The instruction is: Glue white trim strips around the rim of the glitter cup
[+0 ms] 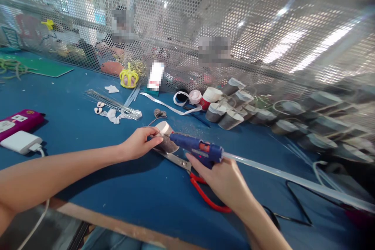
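Observation:
My right hand (221,175) is wrapped round a blue hot glue gun (196,146), whose nozzle points left. A long clear glue stick (269,170) runs out of its back end. The nozzle meets a small grey cup-like piece with a white rim (164,128); whether it touches cannot be seen. With fingers closed, my left hand (143,142) pinches the edge of that cup, and a thin cord seems to be at the fingertips. Below the cup and gun lie scissors with red handles (205,199), partly covered by my right hand. A small coil of brown cord (159,113) rests behind the cup.
Many similar grey cups (231,119) crowd the right back. Behind the blue table (131,191) stands a perforated metal screen (175,19). Wires (114,103), white ribbon (166,106), a yellow crown-shaped piece (129,77), a white power adapter (22,141) and a black cable (295,203) lie around.

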Available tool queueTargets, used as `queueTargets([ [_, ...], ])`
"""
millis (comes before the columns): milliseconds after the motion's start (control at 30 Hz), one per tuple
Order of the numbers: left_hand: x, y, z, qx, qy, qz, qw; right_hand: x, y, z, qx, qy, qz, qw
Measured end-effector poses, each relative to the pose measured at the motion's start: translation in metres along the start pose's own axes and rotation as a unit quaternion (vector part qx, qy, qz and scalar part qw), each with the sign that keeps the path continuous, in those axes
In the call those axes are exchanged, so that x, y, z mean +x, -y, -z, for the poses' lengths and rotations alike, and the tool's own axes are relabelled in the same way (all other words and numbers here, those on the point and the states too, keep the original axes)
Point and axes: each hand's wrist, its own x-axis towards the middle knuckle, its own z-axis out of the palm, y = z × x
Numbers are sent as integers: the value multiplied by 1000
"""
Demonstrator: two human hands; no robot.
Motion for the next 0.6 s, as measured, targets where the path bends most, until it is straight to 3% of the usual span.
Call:
queueTargets([
  [333, 1, 2, 0, -4, 2, -6, 1000, -1, -2, -1, -47, -38, 84, 995],
  [600, 1, 2, 0, 7, -3, -8, 1000, -1, 1, 3, -38, -25, 78, 996],
])
